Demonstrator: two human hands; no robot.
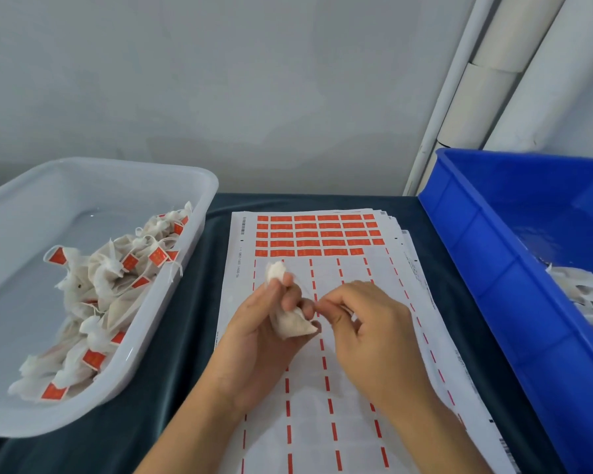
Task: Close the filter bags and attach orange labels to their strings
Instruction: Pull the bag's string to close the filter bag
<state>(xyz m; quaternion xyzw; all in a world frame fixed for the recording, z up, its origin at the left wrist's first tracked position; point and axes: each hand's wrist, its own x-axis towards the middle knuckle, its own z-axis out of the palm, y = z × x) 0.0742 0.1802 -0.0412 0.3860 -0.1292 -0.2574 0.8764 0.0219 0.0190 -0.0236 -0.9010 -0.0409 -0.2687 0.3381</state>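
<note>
Over the label sheet point(322, 388), our left hand point(254, 323) grips a filter bag point(290, 319), thumb and fingers curled round its neck, while our right hand point(367, 319) meets it from the right, fingertips pinched together just beside the bag; we judge they hold its string point(305, 285), though the thread is too fine to be sure. The two hands work close together, almost touching at the bag. The bag's long axis runs from its bunched mouth, pointing up and away from us past the left thumb, down to its plump bottom near the right fingertips. We read this as the closing step: the mouth looks gathered, no label on this string. The next move turns on the remaining orange labels point(319, 234), which lie straight ahead on the far part of the sheet, beyond both hands and a little nearer the right one. Farther left, a white tub point(192, 179) holds finished bags point(110, 285) with orange tags; to the right, a blue bin point(493, 251) holds unlabelled bags point(586, 289).
</note>
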